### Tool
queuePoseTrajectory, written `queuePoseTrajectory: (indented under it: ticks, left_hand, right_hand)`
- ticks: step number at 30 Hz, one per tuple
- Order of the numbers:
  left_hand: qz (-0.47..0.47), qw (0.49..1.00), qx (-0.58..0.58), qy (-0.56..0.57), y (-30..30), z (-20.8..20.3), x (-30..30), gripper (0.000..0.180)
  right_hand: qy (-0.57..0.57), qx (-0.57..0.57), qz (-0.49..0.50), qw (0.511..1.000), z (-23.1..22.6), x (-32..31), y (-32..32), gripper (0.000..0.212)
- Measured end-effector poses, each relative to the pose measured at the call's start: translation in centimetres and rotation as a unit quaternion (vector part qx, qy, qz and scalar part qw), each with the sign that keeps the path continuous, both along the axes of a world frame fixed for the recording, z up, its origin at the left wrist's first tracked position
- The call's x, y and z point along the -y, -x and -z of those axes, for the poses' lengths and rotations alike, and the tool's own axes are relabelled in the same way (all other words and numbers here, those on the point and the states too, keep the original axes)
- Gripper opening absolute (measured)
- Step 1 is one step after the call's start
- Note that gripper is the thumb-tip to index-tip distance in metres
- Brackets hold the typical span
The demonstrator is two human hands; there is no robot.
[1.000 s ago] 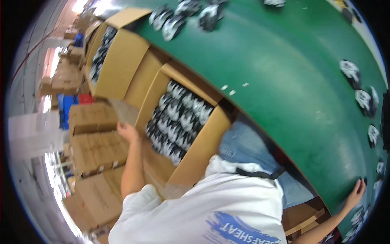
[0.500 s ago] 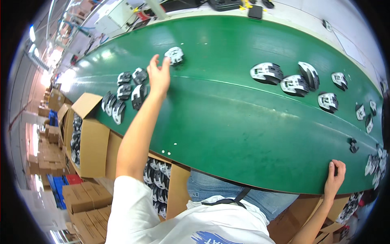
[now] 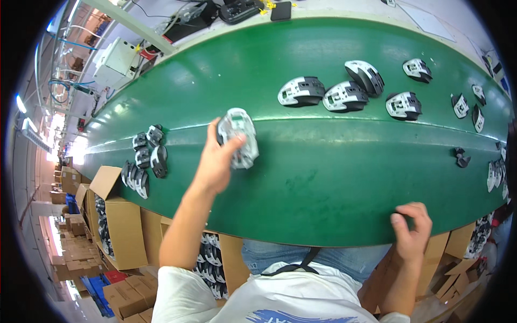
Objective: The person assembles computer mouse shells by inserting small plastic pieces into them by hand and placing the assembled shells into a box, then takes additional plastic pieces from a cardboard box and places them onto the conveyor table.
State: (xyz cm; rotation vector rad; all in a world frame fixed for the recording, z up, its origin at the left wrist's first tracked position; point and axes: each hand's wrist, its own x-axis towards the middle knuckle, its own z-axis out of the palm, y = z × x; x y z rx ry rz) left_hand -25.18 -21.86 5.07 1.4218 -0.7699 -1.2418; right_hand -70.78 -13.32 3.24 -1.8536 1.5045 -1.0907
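My left hand (image 3: pixel 214 164) grips a white and black computer mouse (image 3: pixel 245 125) above the green table, its thumb across the pale, blurred face. The lower edge of my right hand (image 3: pixel 412 232) is by the table's near edge. Its fingers are loosely curled, apart from the thumb, with nothing seen in them. Right of the held mouse, a group of white and black mice (image 3: pixel 346 97) lies on the table. Another mouse (image 3: pixel 404 106) sits a little further right. Several more mice (image 3: pixel 158 161) are clustered on the left, near the table edge.
The green table (image 3: pixel 301 188) curves across the view. An open carton (image 3: pixel 126 231) of similar parts stands at its left edge. More parts fill a box (image 3: pixel 211 264) below the near edge. A small black piece (image 3: pixel 461 158) lies at the right. A black flat device (image 3: pixel 281 11) is beyond the far edge.
My left hand has taken hold of the mouse from the far part of the table and brought it nearer. My right hand has shifted left and lifted slightly. The view has turned.
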Motion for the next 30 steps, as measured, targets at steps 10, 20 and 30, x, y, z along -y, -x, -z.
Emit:
queuePoseTrajectory:
  ticks: [10,20,30]
  left_hand:
    - [-0.028,0.978,-0.202,0.044,15.4,1.1,-10.9,0.055]
    - [0.099,0.967,-0.227,0.054,17.3,2.8,-12.4,0.057]
    - [0.057,0.887,-0.447,0.097,19.3,2.9,-13.9,0.054]
  right_hand:
    - [-0.016,0.234,-0.175,0.956,-1.3,0.1,-14.1,0.018]
    - [-0.065,0.144,-0.116,0.981,-1.8,-1.1,-10.9,0.012]
    - [0.072,0.239,-0.051,0.967,1.0,-0.8,-11.2,0.017]
